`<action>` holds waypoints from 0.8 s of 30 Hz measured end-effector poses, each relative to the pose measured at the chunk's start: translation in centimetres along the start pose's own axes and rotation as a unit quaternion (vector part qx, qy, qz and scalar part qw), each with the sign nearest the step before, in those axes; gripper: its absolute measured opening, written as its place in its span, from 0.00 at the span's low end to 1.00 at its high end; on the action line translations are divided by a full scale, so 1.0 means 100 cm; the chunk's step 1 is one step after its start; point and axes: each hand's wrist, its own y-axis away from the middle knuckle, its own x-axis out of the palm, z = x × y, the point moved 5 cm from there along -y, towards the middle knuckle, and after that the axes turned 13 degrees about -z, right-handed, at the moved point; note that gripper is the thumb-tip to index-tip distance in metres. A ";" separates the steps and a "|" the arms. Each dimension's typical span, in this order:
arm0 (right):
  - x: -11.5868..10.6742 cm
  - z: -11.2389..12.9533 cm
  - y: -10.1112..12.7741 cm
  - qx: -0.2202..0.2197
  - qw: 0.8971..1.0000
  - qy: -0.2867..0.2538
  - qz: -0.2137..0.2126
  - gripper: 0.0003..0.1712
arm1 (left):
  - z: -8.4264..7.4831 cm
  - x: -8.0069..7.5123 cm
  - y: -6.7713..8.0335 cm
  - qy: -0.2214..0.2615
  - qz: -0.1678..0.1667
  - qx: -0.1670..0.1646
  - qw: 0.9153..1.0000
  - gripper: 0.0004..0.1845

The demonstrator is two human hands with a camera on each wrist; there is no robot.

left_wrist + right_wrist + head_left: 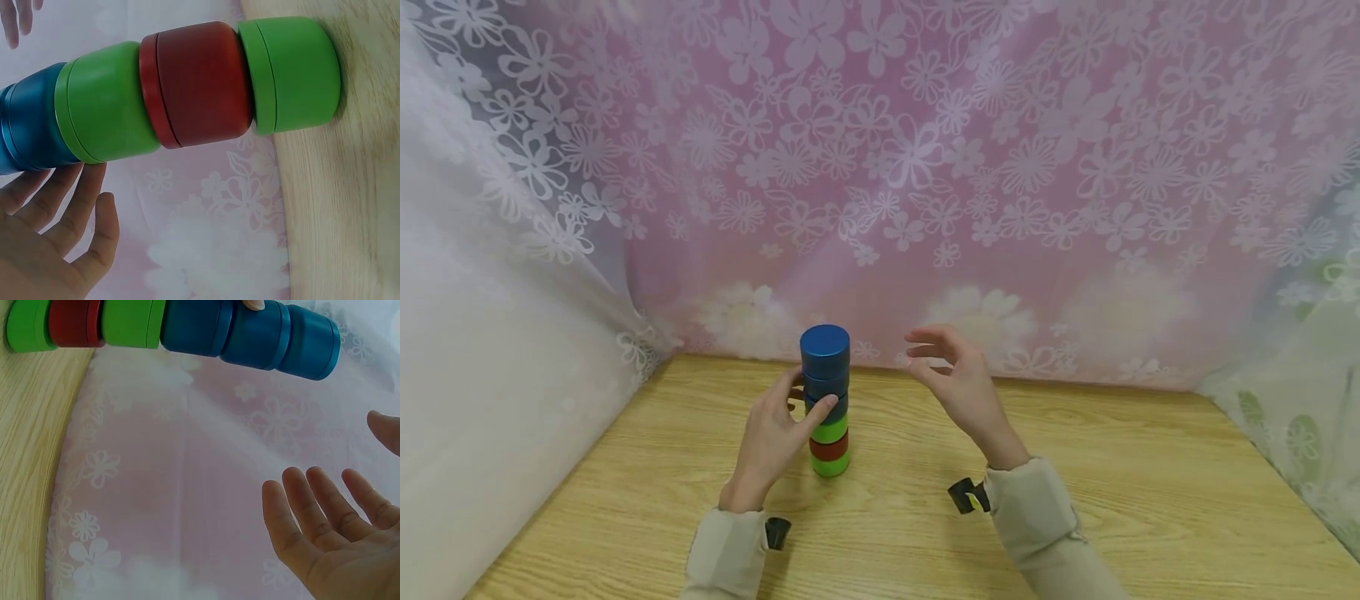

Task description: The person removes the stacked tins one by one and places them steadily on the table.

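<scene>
Several small lidded round tins stand in one upright column on the table. From the bottom come a green tin (831, 465), a red tin (830, 448), another green tin (103, 100), then a lower blue tin (194, 325), a middle blue tin (257, 337) and a top blue tin (825, 354). My left hand (775, 433) holds the column at its blue part, thumb in front and fingers at the left and behind; in the left wrist view, fingertips touch near the blue-green joint. To the right, my right hand (962, 387) hovers apart with relaxed, parted fingers, holding nothing.
The wooden table (1120, 492) ends at a pink flowered curtain (925, 200) behind the column. Pale sheets hang at the left (497, 333) and right (1300, 400). Dark wrist-worn devices (777, 532) show beside both sleeves.
</scene>
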 end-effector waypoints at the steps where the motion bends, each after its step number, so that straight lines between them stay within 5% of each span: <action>1: 0.002 0.000 0.000 0.000 1.000 -0.001 0.001 0.21 | 0.000 0.000 0.000 0.000 0.000 -0.001 1.000 0.29; 24: 0.043 0.004 0.000 -0.046 0.997 -0.039 0.039 0.23 | 0.004 0.000 0.000 0.006 0.001 -0.006 1.000 0.29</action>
